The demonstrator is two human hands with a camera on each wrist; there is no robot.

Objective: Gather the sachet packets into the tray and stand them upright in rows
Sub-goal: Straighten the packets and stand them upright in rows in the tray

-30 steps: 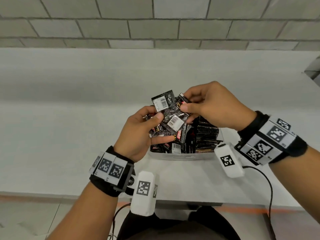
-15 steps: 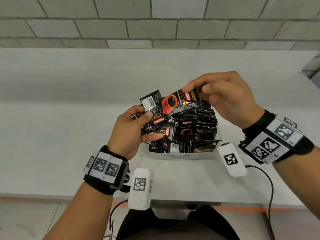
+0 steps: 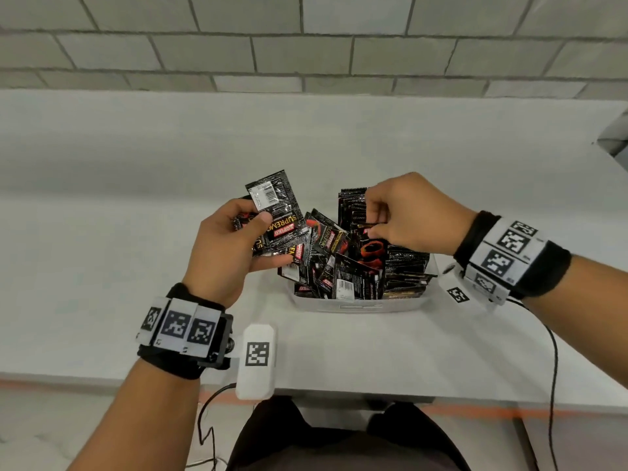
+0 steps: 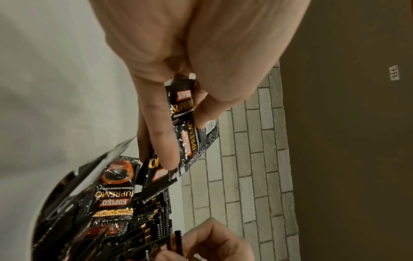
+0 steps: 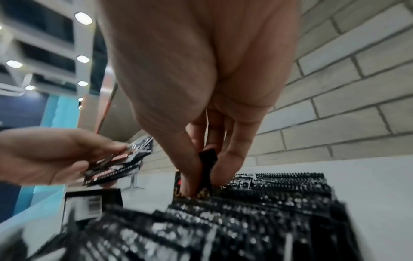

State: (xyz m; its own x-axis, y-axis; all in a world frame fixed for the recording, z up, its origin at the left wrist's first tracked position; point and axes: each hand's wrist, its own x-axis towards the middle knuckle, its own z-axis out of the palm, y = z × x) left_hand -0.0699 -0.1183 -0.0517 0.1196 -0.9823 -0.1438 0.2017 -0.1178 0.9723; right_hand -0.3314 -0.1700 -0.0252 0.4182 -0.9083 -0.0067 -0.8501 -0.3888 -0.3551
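Observation:
A clear plastic tray [image 3: 356,305] on the white table holds black coffee sachets: an upright row [image 3: 404,266] on its right side, a loose jumble [image 3: 326,263] on its left. My left hand [image 3: 231,246] is raised just left of the tray and grips a fan of several sachets [image 3: 277,212] between thumb and fingers [image 4: 163,141]. My right hand [image 3: 401,215] is down over the upright row, pinching one sachet [image 5: 208,166] between thumb and fingers at the row's left end [image 3: 372,248].
The white table [image 3: 136,232] runs back to a grey block wall [image 3: 306,45]. A cable [image 3: 554,368] trails from my right wrist over the table's front edge. My legs [image 3: 339,443] are under the table.
My right hand took one sachet from the left hand's bundle, carried it right and lowered it into the upright row. The left hand stayed put with the other sachets.

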